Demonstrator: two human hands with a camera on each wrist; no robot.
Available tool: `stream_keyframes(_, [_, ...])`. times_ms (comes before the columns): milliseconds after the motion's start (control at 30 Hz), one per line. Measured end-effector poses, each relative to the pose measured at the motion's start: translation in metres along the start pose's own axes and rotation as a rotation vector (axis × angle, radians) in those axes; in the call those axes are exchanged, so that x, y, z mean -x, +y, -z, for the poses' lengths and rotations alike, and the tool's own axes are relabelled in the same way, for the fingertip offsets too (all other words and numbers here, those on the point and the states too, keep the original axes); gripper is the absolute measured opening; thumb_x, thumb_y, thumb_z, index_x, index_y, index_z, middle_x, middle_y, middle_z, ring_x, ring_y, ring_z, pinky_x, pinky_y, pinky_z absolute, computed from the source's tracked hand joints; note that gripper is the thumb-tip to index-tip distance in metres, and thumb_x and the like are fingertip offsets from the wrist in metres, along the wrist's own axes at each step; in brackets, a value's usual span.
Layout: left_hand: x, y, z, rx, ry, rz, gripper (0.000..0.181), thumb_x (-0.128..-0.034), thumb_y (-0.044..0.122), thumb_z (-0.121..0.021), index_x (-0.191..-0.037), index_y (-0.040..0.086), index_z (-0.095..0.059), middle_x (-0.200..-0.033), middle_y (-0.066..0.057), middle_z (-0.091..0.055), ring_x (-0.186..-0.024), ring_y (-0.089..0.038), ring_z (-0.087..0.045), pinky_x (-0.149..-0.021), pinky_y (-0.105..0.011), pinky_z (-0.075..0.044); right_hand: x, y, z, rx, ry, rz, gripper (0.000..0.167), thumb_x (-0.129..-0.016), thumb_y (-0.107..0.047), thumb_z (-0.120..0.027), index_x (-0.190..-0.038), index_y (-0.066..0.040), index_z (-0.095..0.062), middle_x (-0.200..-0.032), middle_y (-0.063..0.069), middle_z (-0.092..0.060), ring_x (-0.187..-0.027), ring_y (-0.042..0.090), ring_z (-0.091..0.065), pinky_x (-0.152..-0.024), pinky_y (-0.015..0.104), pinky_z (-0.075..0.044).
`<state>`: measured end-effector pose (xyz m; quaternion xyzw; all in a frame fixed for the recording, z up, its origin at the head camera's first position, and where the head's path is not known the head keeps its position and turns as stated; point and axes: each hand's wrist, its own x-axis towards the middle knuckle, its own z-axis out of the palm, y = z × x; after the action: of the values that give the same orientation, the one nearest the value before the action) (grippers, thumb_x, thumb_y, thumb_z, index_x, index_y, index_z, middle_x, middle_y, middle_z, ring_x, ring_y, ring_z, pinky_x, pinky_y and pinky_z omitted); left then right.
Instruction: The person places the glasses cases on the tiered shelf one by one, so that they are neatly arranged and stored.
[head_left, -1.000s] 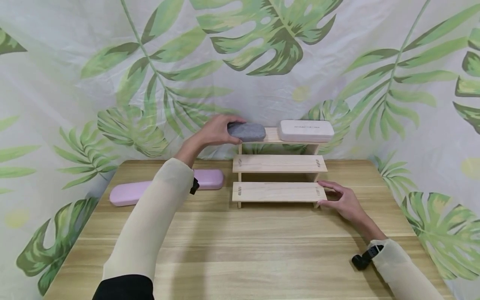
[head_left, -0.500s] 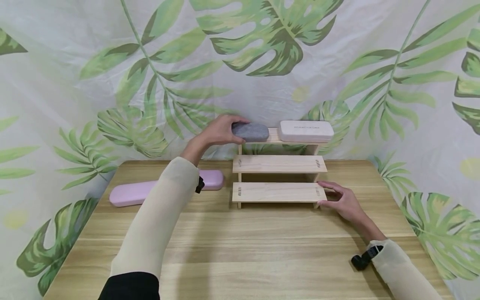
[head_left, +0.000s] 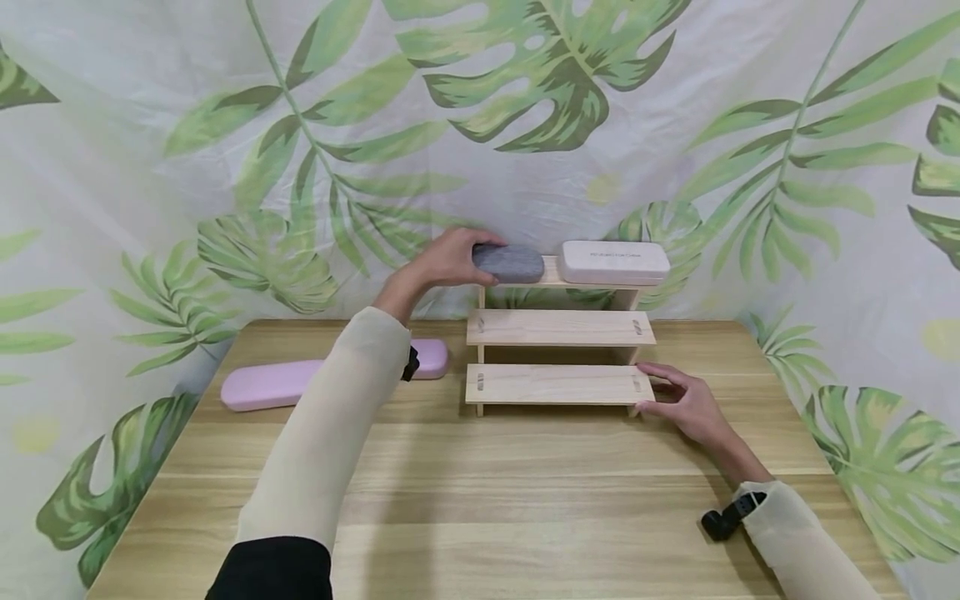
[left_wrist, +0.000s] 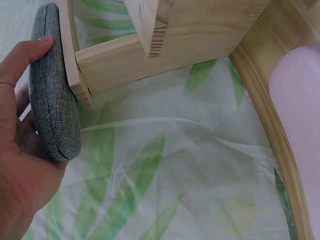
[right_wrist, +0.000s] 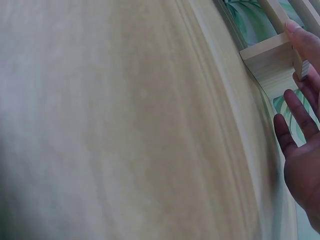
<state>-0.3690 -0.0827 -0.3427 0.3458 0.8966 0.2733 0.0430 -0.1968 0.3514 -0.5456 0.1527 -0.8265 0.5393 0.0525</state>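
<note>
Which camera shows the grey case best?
The left wrist view: the grey case is close there, its woven surface and seam clear, with the left hand gripping it. The head view shows it smaller, at the left end of the top shelf, partly covered by the hand. The right wrist view doesn't show it.

An indoor tabletop setup — leaf-print sheeting [head_left: 517, 187] behind 1 wood-grain table [head_left: 570, 508].
</note>
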Motion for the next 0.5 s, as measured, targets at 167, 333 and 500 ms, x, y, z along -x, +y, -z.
stream_keyframes(167, [-0.004, 0.000, -0.001, 0.004, -0.007, -0.020, 0.066, -0.0844, 0.022, -0.087, -0.146, 0.009, -0.065, -0.145, -0.014, -0.064, -0.120, -0.029, -0.063, -0.101, -0.045, -0.050, -0.001, 0.001, 0.000, 0.006, 0.003, 0.002, 0.064, -0.084, -0.002, -0.088, -0.144, -0.006, -0.065, -0.145, 0.023, -0.062, -0.115, 0.006, -0.069, -0.093, 0.020, -0.056])
stream_keyframes(333, [-0.008, 0.001, -0.002, -0.013, -0.013, -0.033, 0.066, -0.0848, 0.023, -0.087, -0.146, 0.009, -0.064, -0.145, -0.014, -0.064, -0.121, -0.030, -0.062, -0.102, -0.045, -0.049, -0.001, 0.002, 0.000, 0.013, 0.003, 0.000, 0.064, -0.085, -0.004, -0.088, -0.144, -0.007, -0.066, -0.145, 0.022, -0.062, -0.116, 0.009, -0.069, -0.093, 0.021, -0.056])
stream_keyframes(500, [-0.012, 0.003, -0.004, -0.038, -0.017, -0.032, 0.065, -0.0864, 0.024, -0.085, -0.147, 0.010, -0.064, -0.146, -0.014, -0.063, -0.123, -0.030, -0.062, -0.103, -0.045, -0.048, -0.001, 0.002, 0.000, 0.015, 0.008, -0.007, 0.063, -0.084, -0.004, -0.089, -0.143, -0.006, -0.066, -0.145, 0.023, -0.062, -0.115, 0.007, -0.069, -0.092, 0.019, -0.055])
